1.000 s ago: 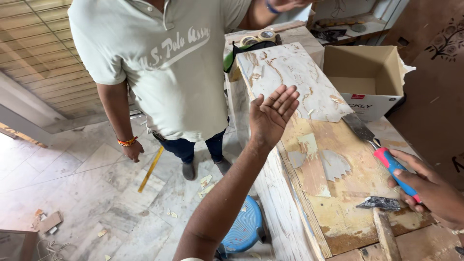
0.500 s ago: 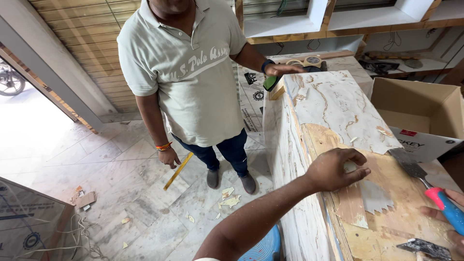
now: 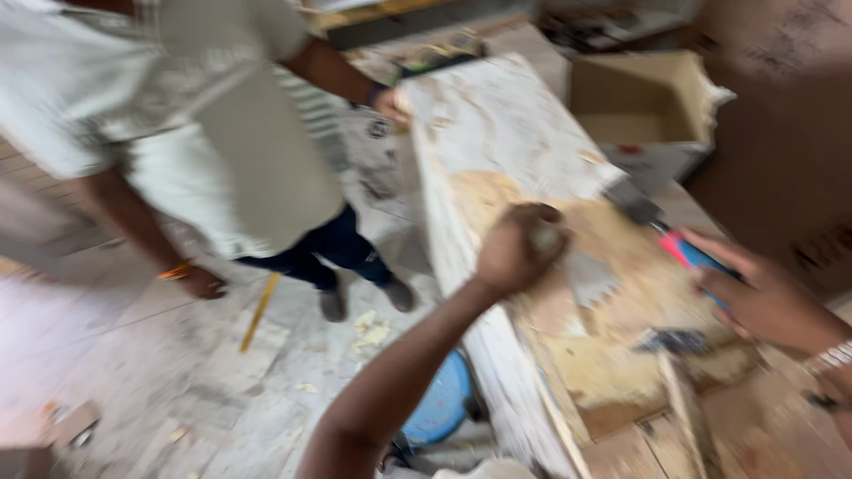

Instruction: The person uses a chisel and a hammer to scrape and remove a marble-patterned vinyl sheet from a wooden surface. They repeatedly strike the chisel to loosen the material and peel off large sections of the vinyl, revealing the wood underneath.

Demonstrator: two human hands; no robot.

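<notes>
Left hand (image 3: 519, 248) is down on the board (image 3: 506, 133), fingers curled into a loose fist near its left edge; the blur hides whether anything small sits inside that fist, so I can't tell what, if anything, it holds. Right hand (image 3: 754, 297) is wrapped around the red-and-blue handle of the scraper (image 3: 661, 226), fingers closed firmly on it, blade angled up and away onto the pale coated part of the board. The board lies flat across the bench, white coating on its far half, bare brown wood on the near half where both hands are. A hammer (image 3: 679, 355) lies on the wood just below the scraper hand. An open cardboard box (image 3: 639, 98) stands beyond the board's far right corner. Across the board a second person in a pale shirt (image 3: 213, 115) stands with one hand (image 3: 390, 105) on the far left corner. A blue bucket (image 3: 439, 399) sits on the floor under the left forearm. For a clean pass, my judgement: keep the blade low and flat to the surface, press the fist down to pin the board, and push away from the steadying hand, short strokes so the edge doesn't dig into the wood
</notes>
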